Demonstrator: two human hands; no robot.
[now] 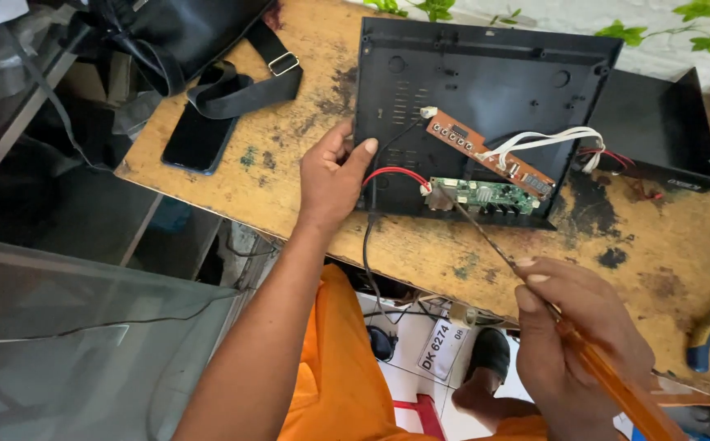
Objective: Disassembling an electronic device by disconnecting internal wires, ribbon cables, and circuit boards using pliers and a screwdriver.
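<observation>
The left hand [332,175] rests half open on the left edge of the black plastic casing [486,82], thumb and fingertips touching its rim, forearm reaching up from below. The right hand [571,343] is closed around the orange handle of a screwdriver [535,290], whose thin shaft slants up-left to the green circuit board [486,194] inside the casing. A brown circuit board [486,151] lies just above. The casing sits on the worn wooden desk [290,171].
</observation>
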